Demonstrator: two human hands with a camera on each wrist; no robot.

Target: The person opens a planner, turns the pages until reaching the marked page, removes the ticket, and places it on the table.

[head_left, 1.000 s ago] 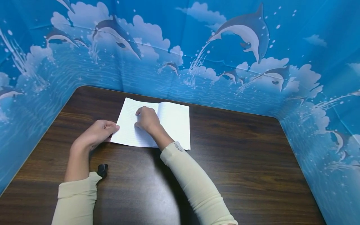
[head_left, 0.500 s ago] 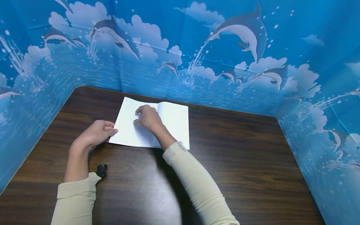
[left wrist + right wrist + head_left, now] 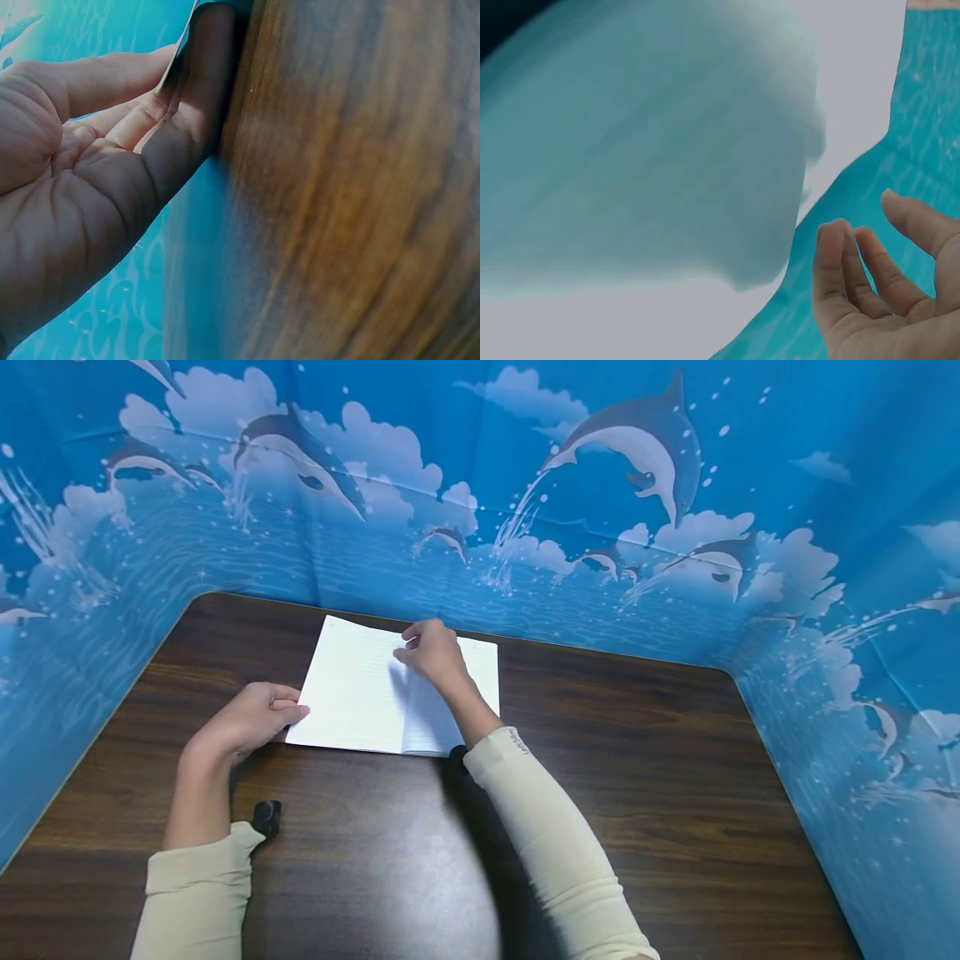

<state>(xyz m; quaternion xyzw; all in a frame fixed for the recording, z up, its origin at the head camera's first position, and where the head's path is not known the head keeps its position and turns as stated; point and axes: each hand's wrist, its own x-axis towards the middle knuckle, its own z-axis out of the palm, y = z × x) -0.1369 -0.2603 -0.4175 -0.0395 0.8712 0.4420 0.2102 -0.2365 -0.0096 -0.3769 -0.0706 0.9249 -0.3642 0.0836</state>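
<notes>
An open lined notebook (image 3: pixel 348 693) with white pages lies near the far edge of the table. My left hand (image 3: pixel 251 718) grips its left edge, thumb on top and fingers underneath. The left wrist view shows the thin page edge (image 3: pixel 180 49) between thumb and fingers. Above the notebook's middle fold hovers my right hand (image 3: pixel 438 652), its fingers loosely bent with nothing between them. In the right wrist view that hand (image 3: pixel 885 289) is apart from the pale, shaded page (image 3: pixel 855 67).
The dark wood-grain table (image 3: pixel 360 852) has rounded far corners. A blue dolphin-print curtain (image 3: pixel 525 568) surrounds it at the back and sides. A small black camera (image 3: pixel 266 818) sits at the left wrist, and another (image 3: pixel 457 756) shows under the right wrist.
My right hand has moved right, from over the left page to the middle fold. The left hand keeps its hold on the notebook's edge. The view has shifted slightly.
</notes>
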